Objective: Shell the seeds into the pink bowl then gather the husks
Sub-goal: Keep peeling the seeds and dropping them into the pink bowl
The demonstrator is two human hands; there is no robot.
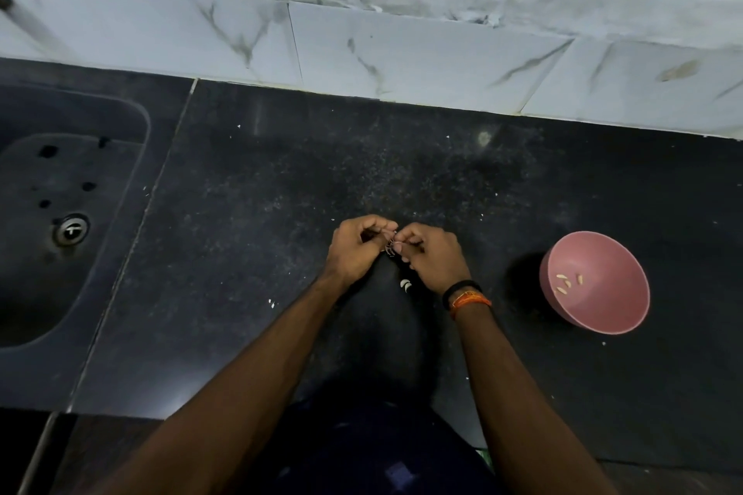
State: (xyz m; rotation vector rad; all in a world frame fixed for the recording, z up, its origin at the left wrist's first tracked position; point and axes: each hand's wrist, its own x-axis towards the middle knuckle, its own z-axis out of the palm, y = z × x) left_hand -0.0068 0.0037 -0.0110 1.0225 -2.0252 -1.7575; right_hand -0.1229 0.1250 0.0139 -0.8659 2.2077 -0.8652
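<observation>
Pink bowl [595, 281] sits at right of frame, a few kernels inside. At centre, I pinch one seed [390, 247] between my left hand [356, 251] and right hand [432, 259]. I should split the husk gently, keeping the kernel whole.
</observation>
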